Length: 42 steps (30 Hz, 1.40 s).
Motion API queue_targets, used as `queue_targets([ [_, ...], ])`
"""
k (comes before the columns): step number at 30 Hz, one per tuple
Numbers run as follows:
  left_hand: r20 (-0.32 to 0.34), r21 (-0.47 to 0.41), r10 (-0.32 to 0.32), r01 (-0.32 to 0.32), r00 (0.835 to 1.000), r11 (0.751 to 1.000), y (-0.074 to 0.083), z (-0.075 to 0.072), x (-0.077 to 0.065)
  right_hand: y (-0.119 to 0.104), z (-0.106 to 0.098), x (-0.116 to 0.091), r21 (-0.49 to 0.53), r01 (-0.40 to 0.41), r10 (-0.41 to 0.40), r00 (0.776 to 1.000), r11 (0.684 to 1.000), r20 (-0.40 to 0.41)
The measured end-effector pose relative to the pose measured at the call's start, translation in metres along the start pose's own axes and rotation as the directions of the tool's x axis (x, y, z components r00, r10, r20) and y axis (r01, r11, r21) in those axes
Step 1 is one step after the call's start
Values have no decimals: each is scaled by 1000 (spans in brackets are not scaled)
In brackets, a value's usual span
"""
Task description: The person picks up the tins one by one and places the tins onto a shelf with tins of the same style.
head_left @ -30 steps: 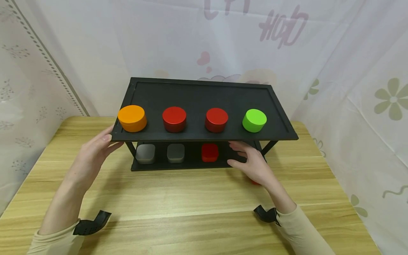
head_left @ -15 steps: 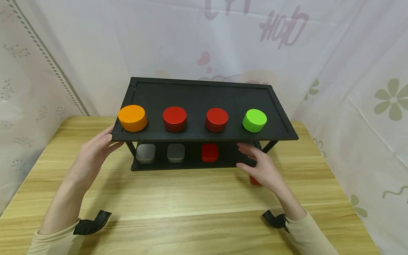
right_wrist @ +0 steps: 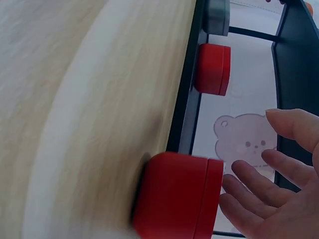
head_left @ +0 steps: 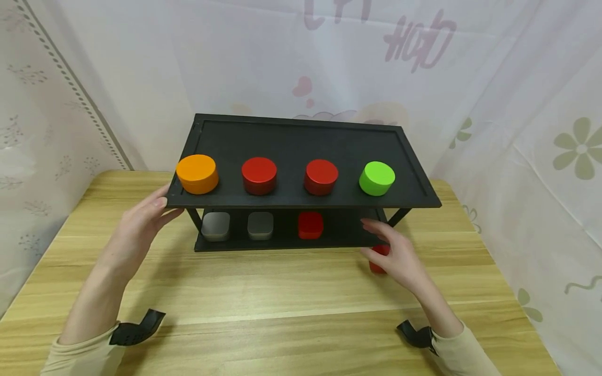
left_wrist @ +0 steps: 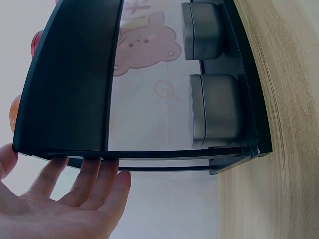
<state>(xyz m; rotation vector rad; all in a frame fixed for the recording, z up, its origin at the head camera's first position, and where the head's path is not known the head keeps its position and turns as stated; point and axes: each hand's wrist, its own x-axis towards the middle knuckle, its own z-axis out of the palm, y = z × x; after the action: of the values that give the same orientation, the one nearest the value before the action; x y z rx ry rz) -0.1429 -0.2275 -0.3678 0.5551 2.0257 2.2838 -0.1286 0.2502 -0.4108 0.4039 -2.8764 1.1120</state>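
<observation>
A two-tier black shelf [head_left: 301, 141] stands on the table. My left hand [head_left: 136, 224] holds the left front corner of its upper tier, thumb at the corner and the other fingers along the end edge. My right hand [head_left: 395, 256] is by the shelf's right front, fingers spread and gently bent, holding nothing. Below and beside it, a red square tin [right_wrist: 174, 199] sits on the table before the lower tier, partly covered by the hand in the head view. Another red tin [head_left: 310, 225] and two grey tins [head_left: 215, 226] stand on the lower tier.
Along the upper tier's front stand round tins: orange [head_left: 197, 175], two red [head_left: 259, 176] and green [head_left: 377, 178]. Slanted black struts [head_left: 398, 215] join the tiers. A printed curtain [head_left: 301, 62] hangs behind the wooden table [head_left: 263, 313].
My right hand has moved right and slightly toward me, out from the lower tier to over the red tin on the table. The left hand keeps its place on the shelf.
</observation>
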Motion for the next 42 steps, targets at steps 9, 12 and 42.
queue_targets([
  [9,0,1,-6,6,1000,1000,1,0,0,12,-5,-6,-44,0,-1,1000,999,-12],
  [12,9,-3,2,-2,1000,1000,1,-1,0,15,-7,-10,-37,-18,18,1000,999,3],
  [42,-4,5,-14,14,1000,1000,0,1,0,42,-9,-34,-143,-71,78,996,987,45],
])
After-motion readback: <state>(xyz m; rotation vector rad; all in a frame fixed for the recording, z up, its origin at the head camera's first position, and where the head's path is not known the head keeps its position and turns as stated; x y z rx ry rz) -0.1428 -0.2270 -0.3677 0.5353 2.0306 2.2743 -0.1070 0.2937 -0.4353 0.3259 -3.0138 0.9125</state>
